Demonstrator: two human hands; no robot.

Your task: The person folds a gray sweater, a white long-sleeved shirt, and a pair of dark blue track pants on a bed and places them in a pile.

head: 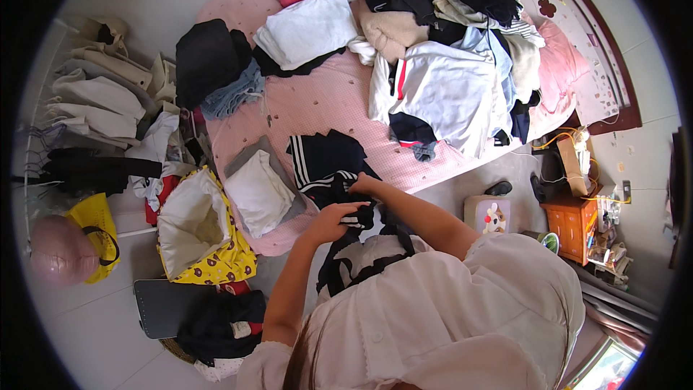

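Note:
Both hands are at the near edge of a bed, gripping a dark garment with white stripes [322,190]. My left hand [327,222] has its lower end, fingers laid over the bunched cloth. Slightly farther away, my right hand [365,184] grips the opposite side. Just beyond lies a navy pleated piece with white stripes [330,154], flat on the pink bedsheet [319,103]. Whether it joins the held garment, I cannot tell. To the left, a folded white garment [260,192] rests on a folded grey one [295,206].
Folded black clothing [208,57], jeans [235,89] and white clothing [306,27] lie farther back. A loose clothes heap [449,86] covers the bed's right side. An open yellow patterned fabric bag [233,260] stands left, near hanging clothes [97,97]. A stool [487,214] is at right.

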